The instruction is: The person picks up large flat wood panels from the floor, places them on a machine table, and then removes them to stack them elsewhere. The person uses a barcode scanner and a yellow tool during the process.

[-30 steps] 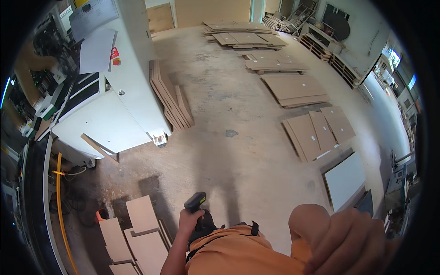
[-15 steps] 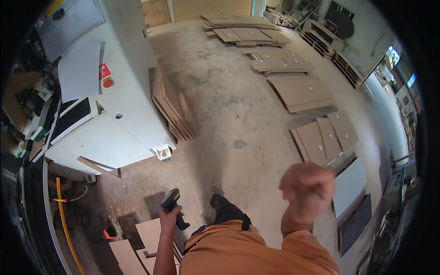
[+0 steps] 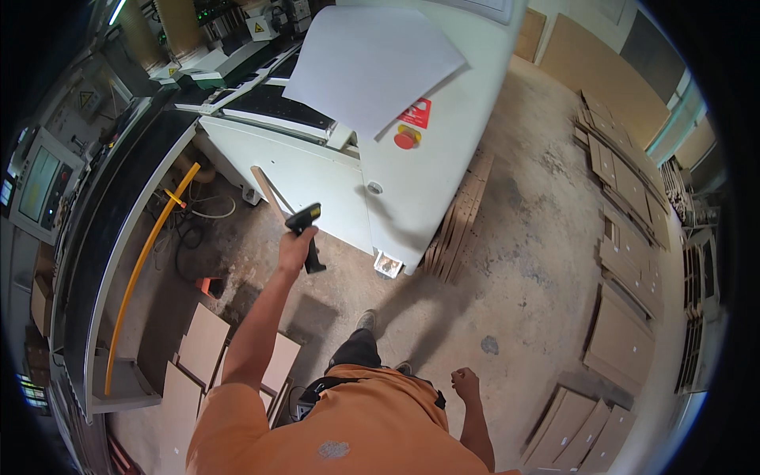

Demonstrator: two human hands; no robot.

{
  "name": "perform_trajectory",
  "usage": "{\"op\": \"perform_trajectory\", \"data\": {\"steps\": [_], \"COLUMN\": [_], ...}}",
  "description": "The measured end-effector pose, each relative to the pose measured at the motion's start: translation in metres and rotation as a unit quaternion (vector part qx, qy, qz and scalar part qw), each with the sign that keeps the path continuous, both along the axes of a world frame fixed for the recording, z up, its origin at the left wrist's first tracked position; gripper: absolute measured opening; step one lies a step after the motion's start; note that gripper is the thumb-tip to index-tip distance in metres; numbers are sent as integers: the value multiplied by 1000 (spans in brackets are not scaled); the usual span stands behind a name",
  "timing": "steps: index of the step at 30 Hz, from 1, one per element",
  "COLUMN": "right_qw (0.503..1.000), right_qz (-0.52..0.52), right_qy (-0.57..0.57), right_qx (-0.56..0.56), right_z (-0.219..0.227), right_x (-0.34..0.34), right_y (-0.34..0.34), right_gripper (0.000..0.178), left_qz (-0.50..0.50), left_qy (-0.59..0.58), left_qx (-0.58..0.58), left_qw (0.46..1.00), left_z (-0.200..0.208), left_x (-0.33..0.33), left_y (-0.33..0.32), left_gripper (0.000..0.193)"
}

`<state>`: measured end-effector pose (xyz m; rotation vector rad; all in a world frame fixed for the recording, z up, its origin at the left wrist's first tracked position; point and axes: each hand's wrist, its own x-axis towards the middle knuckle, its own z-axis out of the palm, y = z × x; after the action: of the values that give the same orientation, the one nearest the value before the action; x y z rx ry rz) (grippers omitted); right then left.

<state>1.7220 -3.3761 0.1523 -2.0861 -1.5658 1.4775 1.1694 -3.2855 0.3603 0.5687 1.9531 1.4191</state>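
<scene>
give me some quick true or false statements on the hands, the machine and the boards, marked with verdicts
1. The left hand holds the scanner. True.
2. The right hand grips the yellow hose. False: the right hand is well away from the yellow hose, which is over at the left.
3. White paper lies on the machine. True.
4. The red button is on the floor. False: the red button is on the machine.
5. Brown boards lie at the right of the view. True.
</scene>
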Motion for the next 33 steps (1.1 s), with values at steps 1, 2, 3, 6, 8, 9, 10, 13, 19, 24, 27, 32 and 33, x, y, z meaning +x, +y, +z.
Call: {"op": "perform_trajectory", "data": {"steps": [1,2,3,6,8,9,10,13,19,24,27,32,33], "right_qw": [1000,999,999,987,977,971,969,961,957,961,984,974,964], "right_qz": [17,22,-9,-158,-193,-215,-220,-265,-281,-178,-35,-22,62], "right_qy": [-11,-14,-24,13,66,83,82,38,-54,-96,-112,-226,-250], "right_qx": [15,24,28,40,56,65,70,62,-53,-188,-135,22,69], "right_z": [-1,1,3,17,27,30,33,27,-17,-49,-56,-71,-75], "right_x": [-5,-7,-13,-22,-24,-23,-21,-5,66,170,249,352,367], "right_y": [19,35,52,87,98,101,100,96,79,109,162,327,371], "right_gripper": [32,33,33,25,23,22,22,23,31,28,23,18,16], "left_qz": [-1,-6,-9,-34,-30,-12,-44,-36,73,70,-72,-375,-416], "left_qy": [30,91,115,201,360,429,551,572,566,609,564,348,307], "left_qx": [18,13,19,-35,-33,-33,119,40,-81,-27,-39,-201,-233], "left_qw": [999,996,993,978,932,903,825,819,817,789,822,836,824], "left_z": [1,3,1,-11,-32,-41,-53,-67,-51,-73,-107,-166,-176], "left_x": [-29,-58,-85,-166,-206,-222,-234,-255,-207,-55,82,277,304], "left_y": [36,71,105,204,257,284,301,352,385,387,392,389,389], "left_gripper": [37,35,35,42,51,54,48,46,44,41,40,38,37]}}
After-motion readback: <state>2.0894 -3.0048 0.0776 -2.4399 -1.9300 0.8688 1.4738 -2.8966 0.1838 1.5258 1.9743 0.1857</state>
